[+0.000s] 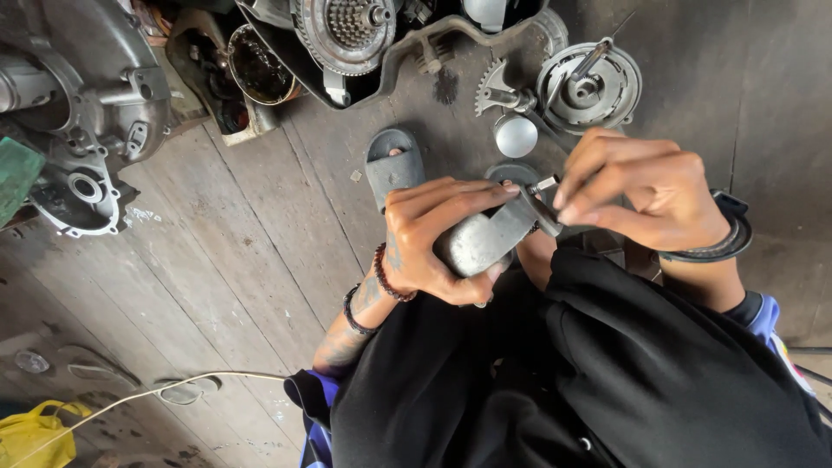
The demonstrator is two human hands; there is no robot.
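A: What do the hands hold?
B: The left hand wraps a grey metal part above the lap; the right hand pinches a small pin at its top.
A: Nearby?
B: A grey sandal; a toothed disc on the plank floor.

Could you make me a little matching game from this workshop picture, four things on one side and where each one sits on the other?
Things:
1. grey metal part
2. grey sandal
3. yellow bag
4. toothed gear sector

Places:
A. bottom left corner of the floor
B. held in the left hand
C. floor, top right, beside the round clutch-like assembly
D. wooden floor just above the left hand

Pairs: 1-B, 2-D, 3-A, 4-C
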